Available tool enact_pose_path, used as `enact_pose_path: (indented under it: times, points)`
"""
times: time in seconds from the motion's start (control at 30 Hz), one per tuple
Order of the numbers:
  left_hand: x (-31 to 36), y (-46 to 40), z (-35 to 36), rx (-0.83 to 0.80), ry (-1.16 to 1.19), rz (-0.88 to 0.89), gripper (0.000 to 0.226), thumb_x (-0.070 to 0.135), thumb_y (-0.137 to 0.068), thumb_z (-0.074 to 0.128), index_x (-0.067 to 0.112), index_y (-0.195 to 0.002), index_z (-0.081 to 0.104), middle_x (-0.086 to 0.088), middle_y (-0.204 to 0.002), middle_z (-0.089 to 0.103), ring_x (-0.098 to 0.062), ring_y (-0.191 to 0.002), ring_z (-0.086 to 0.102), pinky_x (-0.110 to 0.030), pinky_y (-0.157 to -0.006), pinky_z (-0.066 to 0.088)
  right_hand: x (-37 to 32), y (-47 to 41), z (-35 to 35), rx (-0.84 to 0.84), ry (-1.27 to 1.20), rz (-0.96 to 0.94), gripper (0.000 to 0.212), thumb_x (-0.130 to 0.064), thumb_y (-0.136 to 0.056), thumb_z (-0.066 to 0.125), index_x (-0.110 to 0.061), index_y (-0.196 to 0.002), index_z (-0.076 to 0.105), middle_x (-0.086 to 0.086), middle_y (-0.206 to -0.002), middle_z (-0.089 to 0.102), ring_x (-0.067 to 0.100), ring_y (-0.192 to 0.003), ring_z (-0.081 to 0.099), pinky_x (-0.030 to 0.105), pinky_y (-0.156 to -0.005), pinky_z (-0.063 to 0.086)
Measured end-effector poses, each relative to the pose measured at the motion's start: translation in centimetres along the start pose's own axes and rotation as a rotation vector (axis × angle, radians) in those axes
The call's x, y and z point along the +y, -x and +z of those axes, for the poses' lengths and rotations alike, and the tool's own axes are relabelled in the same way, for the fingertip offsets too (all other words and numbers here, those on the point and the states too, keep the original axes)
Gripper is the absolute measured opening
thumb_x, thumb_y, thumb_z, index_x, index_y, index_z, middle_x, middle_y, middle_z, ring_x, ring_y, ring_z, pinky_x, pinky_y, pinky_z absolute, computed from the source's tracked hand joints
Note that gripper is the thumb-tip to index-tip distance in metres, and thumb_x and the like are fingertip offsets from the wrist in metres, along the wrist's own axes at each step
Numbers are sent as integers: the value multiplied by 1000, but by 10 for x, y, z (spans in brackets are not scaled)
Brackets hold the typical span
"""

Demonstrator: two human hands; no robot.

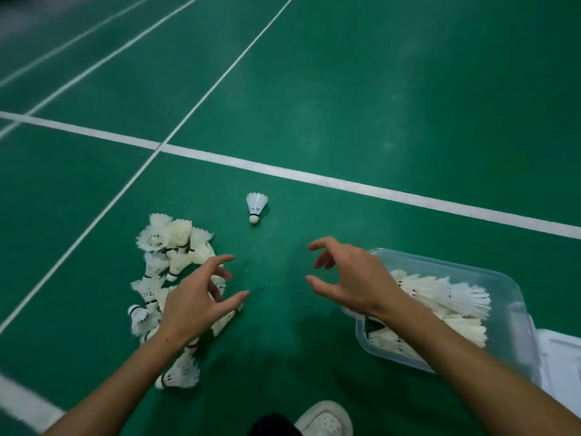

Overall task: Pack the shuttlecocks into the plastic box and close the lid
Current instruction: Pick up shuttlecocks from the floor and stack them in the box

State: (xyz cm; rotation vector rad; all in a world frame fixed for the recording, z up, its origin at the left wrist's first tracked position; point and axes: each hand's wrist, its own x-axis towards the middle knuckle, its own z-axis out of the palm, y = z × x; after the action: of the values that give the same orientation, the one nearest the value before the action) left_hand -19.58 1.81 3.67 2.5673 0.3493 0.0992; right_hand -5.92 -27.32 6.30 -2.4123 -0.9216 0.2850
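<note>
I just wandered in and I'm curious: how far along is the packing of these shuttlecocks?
Partly done. The clear plastic box already holds many shuttlecocks. Nothing is in hand: the left hand and right hand both hang open and hold nothing. Left to do: the pile of shuttlecocks on the green court floor, the lone shuttlecock standing apart, then the lid; the white piece beside the box may be it.

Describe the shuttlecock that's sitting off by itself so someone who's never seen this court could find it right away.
Start at the thick white line crossing the green floor. Just on the near side of it, ahead of both hands, lies the lone shuttlecock, feathers toward the line and cork tip toward the person. Unlike those in the pile on the left or in the plastic box on the right, nothing touches it.
</note>
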Motion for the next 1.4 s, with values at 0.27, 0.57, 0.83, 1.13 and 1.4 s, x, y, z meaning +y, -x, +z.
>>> enact_pose_path:
  times: [0.27,0.57,0.83,1.13,1.4]
  points:
    - [-96,52,-26,29,-19,-216,64,63,-78,81,47,-134,54,27,-105,67,2,-76,67,-32,-64,60,-58,-53,87,-219,35,-103,50,-58,-91,64,-34,-132,50,-15,-112,70,14,-106,67,42,-89,57]
    - [-117,79,-10,-82,-104,-83,71,52,-78,86,48,-139,51,31,-120,63,5,-104,60,-22,-78,57,-100,-70,178,-344,41,-429,48,-12,-88,70,-24,-132,56,-2,-135,60,23,-117,49,40,-98,49]
    - [-123,79,-1,-108,-304,47,64,38,-86,84,50,-140,52,23,-94,71,1,-80,66,-22,-56,54,-92,-72,195,-356,108,-495,58,2,-87,58,-26,-138,57,-1,-128,64,27,-109,49,43,-90,51]
    - [-104,39,-8,-57,-498,229,65,42,-94,71,44,-152,41,20,-78,70,-5,-55,63,-25,-37,43,-68,-77,160,-227,207,-231,58,-42,-91,75,-33,-141,47,-8,-124,68,24,-111,51,36,-71,47]
    - [-72,-27,26,129,-577,-208,49,70,-90,63,21,-100,64,6,-53,56,-18,-44,55,-22,-41,36,-55,-51,125,-140,164,-112,55,-44,-91,73,-32,-140,50,-10,-120,71,23,-108,53,39,-73,51]
